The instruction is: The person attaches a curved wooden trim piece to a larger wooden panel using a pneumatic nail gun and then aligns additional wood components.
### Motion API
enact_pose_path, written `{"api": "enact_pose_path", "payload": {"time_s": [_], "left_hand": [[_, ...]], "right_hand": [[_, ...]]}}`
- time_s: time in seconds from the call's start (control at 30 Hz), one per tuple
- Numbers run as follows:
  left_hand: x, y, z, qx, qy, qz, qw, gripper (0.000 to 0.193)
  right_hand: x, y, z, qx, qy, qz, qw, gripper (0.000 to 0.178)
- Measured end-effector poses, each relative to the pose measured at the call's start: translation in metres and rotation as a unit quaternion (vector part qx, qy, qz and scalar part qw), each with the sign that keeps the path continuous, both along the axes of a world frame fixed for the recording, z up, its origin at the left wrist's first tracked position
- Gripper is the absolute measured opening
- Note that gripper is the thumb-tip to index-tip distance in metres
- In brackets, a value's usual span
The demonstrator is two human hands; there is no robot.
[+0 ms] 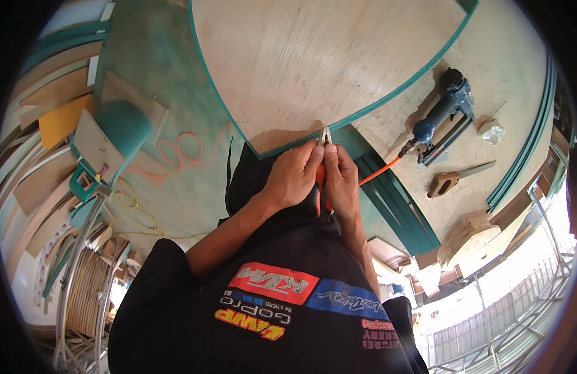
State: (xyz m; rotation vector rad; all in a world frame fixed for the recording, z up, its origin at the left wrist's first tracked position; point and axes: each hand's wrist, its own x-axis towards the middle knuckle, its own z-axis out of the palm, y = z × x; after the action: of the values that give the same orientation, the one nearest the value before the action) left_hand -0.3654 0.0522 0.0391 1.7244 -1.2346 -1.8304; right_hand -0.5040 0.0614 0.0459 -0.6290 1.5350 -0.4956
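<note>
Both of my hands close around a pair of pliers (326, 135) with orange-red and black handles. My left hand (293, 174) wraps one side of the handles, and my right hand (342, 179) grips the other side. The jaws point away from me and meet the teal edge strip of a large wooden panel (326, 62). Whether they pinch anything there is too small to tell. The panel's pale face is up, and its near corner lies just left of my left hand.
On the board at right lie a nail gun (447, 109) with an orange air hose (382, 170), a handsaw (456, 179) and a small clear bag (493, 129). Teal strips (394, 202) lie beside my right forearm. A coiled hose (181, 149) and a teal-backed chair (117, 134) are at left.
</note>
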Motion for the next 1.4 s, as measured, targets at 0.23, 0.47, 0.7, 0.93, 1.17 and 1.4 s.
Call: {"api": "enact_pose_path", "payload": {"time_s": [0.23,0.47,0.7,0.93,1.17,1.4], "left_hand": [[-0.003,-0.002,-0.009,-0.024,0.065,0.061,0.996,0.034],[0.003,-0.007,-0.005,-0.016,0.055,0.038,0.998,0.032],[-0.003,-0.001,-0.010,-0.073,0.018,0.048,0.996,0.028],[0.000,-0.003,-0.011,-0.045,0.028,0.034,0.998,0.026],[0.000,-0.002,-0.012,-0.043,0.021,0.032,0.998,0.026],[-0.002,-0.003,-0.010,-0.053,0.011,0.040,0.998,0.026]], "right_hand": [[0.002,-0.003,-0.007,0.010,0.020,-0.028,0.999,0.031],[-0.007,-0.006,-0.015,-0.015,0.036,0.034,0.999,0.026],[-0.012,-0.008,-0.014,0.020,-0.009,0.014,1.000,0.027],[-0.013,-0.009,-0.017,-0.011,0.017,0.039,0.999,0.027],[-0.013,-0.006,-0.023,0.002,-0.010,0.016,1.000,0.026],[-0.012,-0.005,-0.025,-0.018,0.009,0.023,1.000,0.027]]}}
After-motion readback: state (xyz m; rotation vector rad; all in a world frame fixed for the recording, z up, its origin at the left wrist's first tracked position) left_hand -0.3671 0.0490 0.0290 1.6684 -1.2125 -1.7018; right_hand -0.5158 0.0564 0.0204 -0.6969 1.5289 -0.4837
